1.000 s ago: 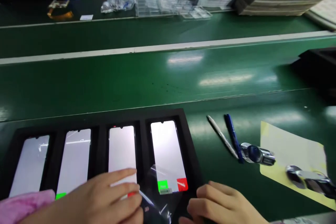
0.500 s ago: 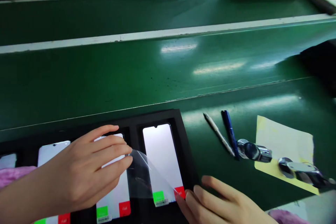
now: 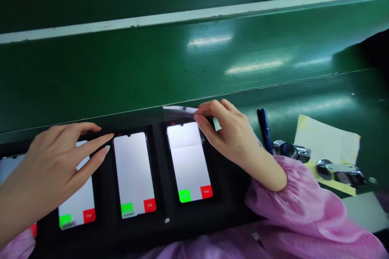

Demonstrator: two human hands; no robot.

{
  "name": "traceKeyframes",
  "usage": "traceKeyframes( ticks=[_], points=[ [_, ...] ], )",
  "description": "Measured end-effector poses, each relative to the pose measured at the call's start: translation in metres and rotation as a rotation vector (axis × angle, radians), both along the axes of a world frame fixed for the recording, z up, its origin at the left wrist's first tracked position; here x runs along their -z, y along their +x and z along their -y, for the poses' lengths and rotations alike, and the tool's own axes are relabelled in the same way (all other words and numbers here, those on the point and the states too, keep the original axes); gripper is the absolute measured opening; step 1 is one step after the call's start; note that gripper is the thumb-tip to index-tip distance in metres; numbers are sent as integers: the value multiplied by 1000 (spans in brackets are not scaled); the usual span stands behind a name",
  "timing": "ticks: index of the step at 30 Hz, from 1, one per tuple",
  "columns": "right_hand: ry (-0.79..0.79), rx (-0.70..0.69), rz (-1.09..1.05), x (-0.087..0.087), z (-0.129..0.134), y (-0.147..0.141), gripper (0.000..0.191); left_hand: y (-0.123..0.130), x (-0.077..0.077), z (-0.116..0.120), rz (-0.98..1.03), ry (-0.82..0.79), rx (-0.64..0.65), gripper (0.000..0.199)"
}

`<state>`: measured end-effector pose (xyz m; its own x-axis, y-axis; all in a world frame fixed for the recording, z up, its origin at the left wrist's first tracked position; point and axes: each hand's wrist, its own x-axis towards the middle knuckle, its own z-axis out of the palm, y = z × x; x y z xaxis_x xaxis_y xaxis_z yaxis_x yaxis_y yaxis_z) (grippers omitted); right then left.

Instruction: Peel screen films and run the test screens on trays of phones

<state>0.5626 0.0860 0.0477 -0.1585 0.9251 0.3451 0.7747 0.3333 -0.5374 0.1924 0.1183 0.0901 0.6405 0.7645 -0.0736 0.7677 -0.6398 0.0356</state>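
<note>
Several lit phones lie in a black tray (image 3: 164, 210), each showing a white screen with green and red squares. At the top of the rightmost phone (image 3: 191, 162), my right hand (image 3: 234, 137) pinches the edge of a clear film (image 3: 179, 111) between thumb and finger. The film bends above that phone's upper end. My left hand (image 3: 60, 158) hovers over a phone (image 3: 79, 198) further left, fingers spread, holding nothing. Its fingertips are near the top left corner of the middle phone (image 3: 135, 174). Another phone (image 3: 10, 166) is partly hidden by my left hand.
Right of the tray are a blue pen (image 3: 265, 129), two shiny metal objects, one nearer (image 3: 291, 150) and one farther right (image 3: 342, 173), and yellowish paper (image 3: 328, 141). Behind runs a green surface (image 3: 121, 77) with a pale edge strip (image 3: 170, 16). A dark shape is at the far right.
My right hand has moved up from the rightmost phone's bottom corner to its top, with the film. My left hand has let the film go and moved left. The view has tilted down.
</note>
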Motion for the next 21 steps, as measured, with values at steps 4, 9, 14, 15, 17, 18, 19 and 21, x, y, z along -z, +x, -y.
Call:
traceKeyframes(
  ticks=[4,9,14,15,17,18,19,21],
  points=[
    [-18,37,103,2,6,-4,8,15,7,3,-56,33,14,34],
    [-9,69,5,6,10,-7,4,27,1,-1,-74,13,-63,42],
    [11,103,-137,15,8,-8,4,20,8,-8,-44,134,31,39],
    [22,111,-152,16,9,-8,3,18,11,-9,-8,177,41,36],
    [42,126,-186,17,10,-8,2,17,16,-9,63,239,38,30],
    [46,130,-209,17,11,-9,2,17,18,-9,93,248,36,28],
    [49,132,-235,17,12,-9,2,18,18,-8,117,239,40,25],
    [64,131,-283,15,14,-8,4,20,16,-5,199,195,46,19]
  ],
)
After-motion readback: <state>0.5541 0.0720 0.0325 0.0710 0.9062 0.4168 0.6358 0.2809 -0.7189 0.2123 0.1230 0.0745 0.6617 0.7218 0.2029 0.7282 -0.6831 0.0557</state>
